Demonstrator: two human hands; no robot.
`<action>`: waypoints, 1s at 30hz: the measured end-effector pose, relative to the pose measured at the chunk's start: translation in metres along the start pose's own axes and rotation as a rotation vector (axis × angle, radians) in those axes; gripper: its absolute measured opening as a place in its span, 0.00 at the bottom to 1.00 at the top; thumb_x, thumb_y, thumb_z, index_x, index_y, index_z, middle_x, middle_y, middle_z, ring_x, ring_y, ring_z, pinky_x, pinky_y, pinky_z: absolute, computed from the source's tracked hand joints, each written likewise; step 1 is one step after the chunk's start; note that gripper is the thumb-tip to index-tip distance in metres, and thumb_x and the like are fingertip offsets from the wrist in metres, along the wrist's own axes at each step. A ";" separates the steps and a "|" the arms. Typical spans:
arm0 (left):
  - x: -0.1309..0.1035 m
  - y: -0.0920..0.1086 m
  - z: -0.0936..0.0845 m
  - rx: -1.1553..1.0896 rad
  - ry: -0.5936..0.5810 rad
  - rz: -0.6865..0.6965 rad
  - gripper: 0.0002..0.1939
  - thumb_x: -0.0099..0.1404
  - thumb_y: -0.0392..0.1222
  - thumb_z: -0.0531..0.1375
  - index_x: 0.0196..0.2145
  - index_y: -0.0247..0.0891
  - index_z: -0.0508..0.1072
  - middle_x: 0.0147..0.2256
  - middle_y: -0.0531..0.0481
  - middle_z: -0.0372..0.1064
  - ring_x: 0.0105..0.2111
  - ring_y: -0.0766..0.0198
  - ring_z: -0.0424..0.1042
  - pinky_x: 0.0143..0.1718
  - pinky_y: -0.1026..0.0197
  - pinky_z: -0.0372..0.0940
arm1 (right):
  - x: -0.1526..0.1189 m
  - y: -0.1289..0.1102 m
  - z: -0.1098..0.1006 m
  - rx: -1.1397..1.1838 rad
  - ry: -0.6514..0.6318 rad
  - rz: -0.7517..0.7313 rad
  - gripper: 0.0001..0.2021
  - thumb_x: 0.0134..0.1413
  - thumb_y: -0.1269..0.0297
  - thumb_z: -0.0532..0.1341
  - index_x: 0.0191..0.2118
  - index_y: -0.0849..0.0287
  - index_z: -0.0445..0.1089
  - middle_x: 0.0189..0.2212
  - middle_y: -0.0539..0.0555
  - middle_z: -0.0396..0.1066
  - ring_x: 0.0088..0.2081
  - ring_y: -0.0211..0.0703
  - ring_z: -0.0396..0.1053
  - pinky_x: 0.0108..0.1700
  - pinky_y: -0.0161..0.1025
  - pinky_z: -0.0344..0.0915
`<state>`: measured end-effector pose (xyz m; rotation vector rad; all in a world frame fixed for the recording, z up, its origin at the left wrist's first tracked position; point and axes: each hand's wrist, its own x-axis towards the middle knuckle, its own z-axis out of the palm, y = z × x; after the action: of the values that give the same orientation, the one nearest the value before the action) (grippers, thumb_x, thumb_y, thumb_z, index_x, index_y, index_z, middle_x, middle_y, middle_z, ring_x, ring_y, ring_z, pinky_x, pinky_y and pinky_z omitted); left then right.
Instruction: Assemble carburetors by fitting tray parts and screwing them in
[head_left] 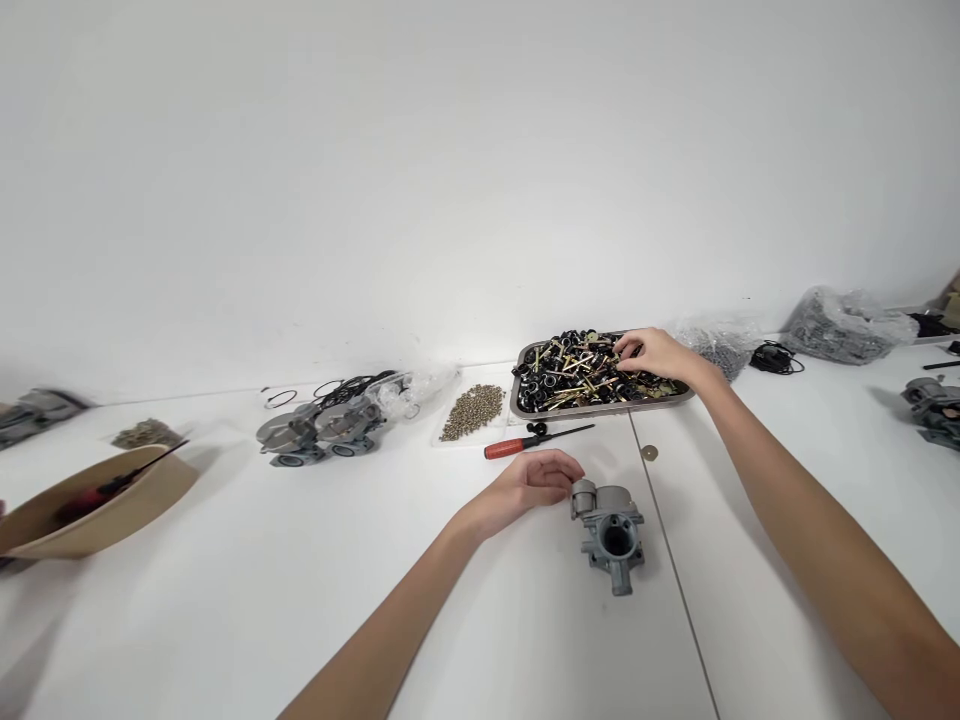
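A grey metal carburetor (616,538) stands on the white table in front of me, its round bore facing me. My left hand (534,478) is at its upper left side, fingers curled, the fingertips against the body. Beyond it, my right hand (651,352) reaches into a metal tray (517,405) heaped with brass-coloured screws and small black parts. Its thumb and fingers are bent together at the pile; what lies between them is too small to make out. A red-handled screwdriver (517,446) lies before the tray, beside a small black part (537,428).
Left of the tray is a pile of small brass parts (474,411). Further left stand two more carburetors (319,435) and a tan bowl (142,515) holding a screwdriver. A brass washer (649,453) lies near the table seam. Plastic bags of parts (847,325) sit along the wall.
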<state>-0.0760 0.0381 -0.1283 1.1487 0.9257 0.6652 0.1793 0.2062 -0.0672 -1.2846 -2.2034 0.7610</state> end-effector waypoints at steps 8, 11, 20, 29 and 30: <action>-0.001 0.000 0.001 -0.050 0.062 0.080 0.13 0.53 0.36 0.68 0.38 0.35 0.75 0.37 0.46 0.73 0.37 0.65 0.74 0.38 0.65 0.66 | -0.008 -0.004 0.002 0.087 0.072 -0.019 0.09 0.46 0.76 0.62 0.37 0.64 0.72 0.36 0.59 0.76 0.37 0.43 0.73 0.41 0.39 0.69; 0.000 0.003 0.003 -0.126 0.157 0.177 0.19 0.51 0.39 0.70 0.41 0.34 0.73 0.34 0.46 0.73 0.29 0.61 0.75 0.35 0.58 0.69 | -0.014 -0.023 -0.006 0.190 0.012 -0.079 0.07 0.51 0.70 0.62 0.39 0.62 0.70 0.36 0.58 0.76 0.37 0.41 0.75 0.43 0.40 0.71; 0.000 0.015 0.004 -0.244 0.324 0.222 0.22 0.49 0.43 0.73 0.38 0.30 0.72 0.29 0.45 0.74 0.24 0.59 0.75 0.31 0.57 0.71 | -0.027 -0.087 0.067 0.343 -0.561 -0.287 0.05 0.48 0.69 0.65 0.34 0.61 0.71 0.29 0.51 0.75 0.32 0.37 0.74 0.38 0.36 0.71; 0.002 0.014 -0.002 -0.278 0.506 0.241 0.21 0.41 0.42 0.75 0.29 0.29 0.73 0.22 0.45 0.73 0.18 0.63 0.71 0.25 0.62 0.68 | -0.019 -0.036 -0.002 -0.138 -0.234 0.005 0.10 0.52 0.66 0.63 0.41 0.62 0.73 0.40 0.60 0.74 0.36 0.44 0.69 0.35 0.40 0.62; 0.002 0.013 -0.002 -0.285 0.509 0.243 0.21 0.41 0.42 0.75 0.29 0.29 0.73 0.22 0.45 0.73 0.18 0.63 0.71 0.24 0.62 0.68 | -0.018 -0.029 -0.008 -0.182 -0.224 0.049 0.08 0.52 0.68 0.62 0.39 0.63 0.73 0.39 0.61 0.74 0.34 0.44 0.69 0.34 0.41 0.61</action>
<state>-0.0768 0.0449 -0.1165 0.8534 1.0782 1.2849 0.1743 0.1798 -0.0444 -1.4043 -2.4761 0.7700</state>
